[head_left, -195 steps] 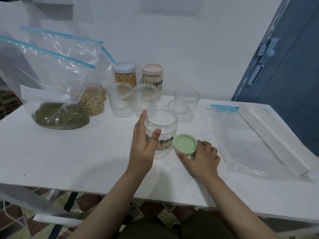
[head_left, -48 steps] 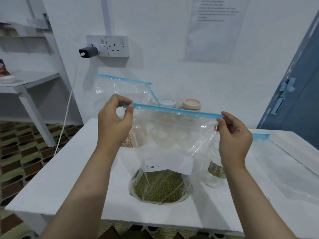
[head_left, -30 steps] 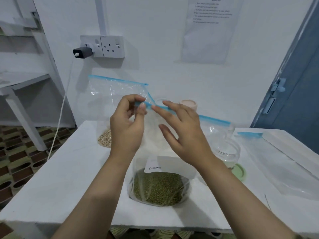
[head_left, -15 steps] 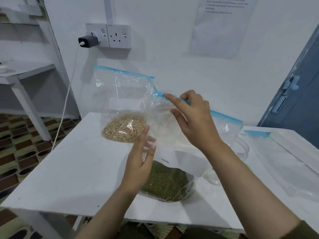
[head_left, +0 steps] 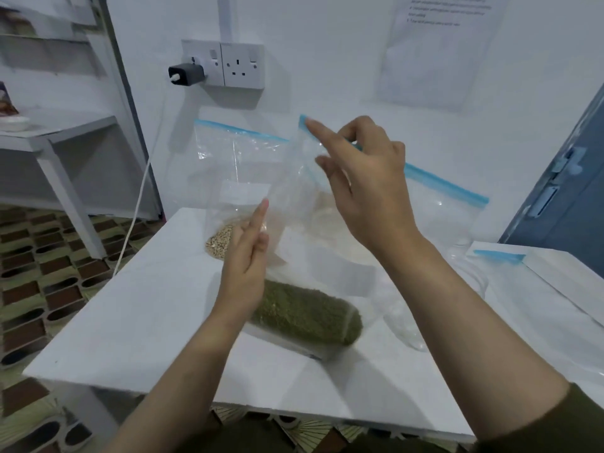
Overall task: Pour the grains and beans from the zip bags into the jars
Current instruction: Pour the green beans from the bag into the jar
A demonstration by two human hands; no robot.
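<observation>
A white wall (head_left: 327, 60) filled the upper frame, bearing a double socket (head_left: 233, 64) and a printed sheet (head_left: 438, 47). White shelving (head_left: 58, 125) stood upper left above patterned floor tiles (head_left: 49, 256); a blue door (head_left: 568, 197) edged the right.

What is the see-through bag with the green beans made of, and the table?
The zip bag looks like thin clear plastic: it crinkles, shines and has a blue zip strip. The table looks like smooth white painted board, though I cannot be sure.
</observation>
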